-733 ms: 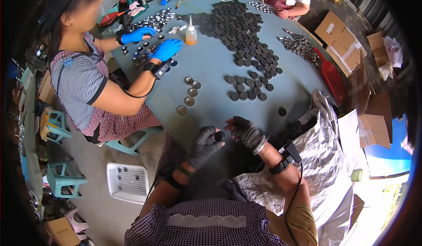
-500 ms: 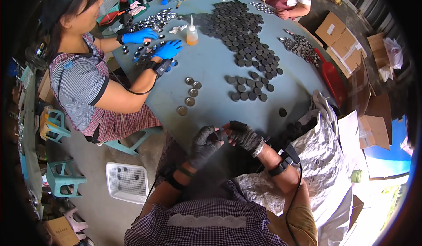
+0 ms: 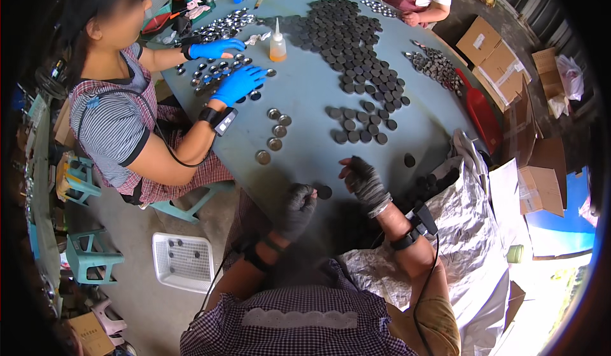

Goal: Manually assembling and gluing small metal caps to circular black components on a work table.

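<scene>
At the near table edge, my left hand, in a dark fingerless glove, is closed with a black round cap at its fingertips. My right hand, gloved the same way, is to the right and a little farther up. Its fingers are apart, and nothing shows in them. Beyond it lies a loose cluster of black round caps, joining a large spread of them toward the far side. One lone black cap rests to the right. Shiny metal caps lie in a short row on the left.
A co-worker in blue gloves handles metal caps at the left. A dropper bottle with amber liquid stands mid-table. Another person sits at the far side. A white sack with black caps lies at the right; a white basket stands on the floor.
My hands have come apart from each other. The right one has moved up and right with its fingers opened; the black cap now shows at the left. The co-worker's hands have shifted slightly.
</scene>
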The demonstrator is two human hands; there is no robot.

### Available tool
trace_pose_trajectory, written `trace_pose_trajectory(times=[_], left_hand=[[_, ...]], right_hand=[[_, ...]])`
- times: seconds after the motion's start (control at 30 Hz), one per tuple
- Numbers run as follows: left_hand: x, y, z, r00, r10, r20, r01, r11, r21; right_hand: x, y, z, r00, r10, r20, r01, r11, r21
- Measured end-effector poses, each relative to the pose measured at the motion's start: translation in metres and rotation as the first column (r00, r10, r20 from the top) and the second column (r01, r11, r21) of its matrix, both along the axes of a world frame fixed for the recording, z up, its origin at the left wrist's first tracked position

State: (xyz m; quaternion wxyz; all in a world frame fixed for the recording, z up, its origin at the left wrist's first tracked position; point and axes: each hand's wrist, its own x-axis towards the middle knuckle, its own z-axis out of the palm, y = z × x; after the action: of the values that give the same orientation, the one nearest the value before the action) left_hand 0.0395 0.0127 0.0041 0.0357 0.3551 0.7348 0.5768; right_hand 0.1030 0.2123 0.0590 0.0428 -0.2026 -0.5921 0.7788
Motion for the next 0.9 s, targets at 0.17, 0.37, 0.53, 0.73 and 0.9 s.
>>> trace_pose_trajectory(times=[0.17,0.37,0.53,0.73,0.9], left_hand=[[-0.006,0.015,0.022,0.97,-0.018,-0.243,-0.006,0.995,-0.096],[-0.003,0.03,0.028,0.923,-0.129,-0.363,-0.023,0.922,-0.387],[-0.003,0.029,0.003,0.974,-0.086,-0.212,0.04,0.977,-0.21],[0.003,0.02,0.02,0.943,-0.189,0.273,0.1,0.946,0.31],[-0.003,0.013,0.032,0.974,-0.16,0.159,0.133,0.977,0.166]], right_hand=[[0.006,0.012,0.024,0.982,-0.103,-0.158,0.163,0.885,0.437],[0.008,0.008,0.026,0.988,-0.078,-0.136,0.123,0.924,0.362],[0.005,0.005,0.02,0.995,-0.058,-0.077,0.082,0.927,0.366],[-0.001,-0.001,0.002,0.998,-0.013,0.065,-0.006,0.961,0.276],[0.001,-0.009,0.002,0.999,0.036,0.036,-0.032,0.994,-0.103]])
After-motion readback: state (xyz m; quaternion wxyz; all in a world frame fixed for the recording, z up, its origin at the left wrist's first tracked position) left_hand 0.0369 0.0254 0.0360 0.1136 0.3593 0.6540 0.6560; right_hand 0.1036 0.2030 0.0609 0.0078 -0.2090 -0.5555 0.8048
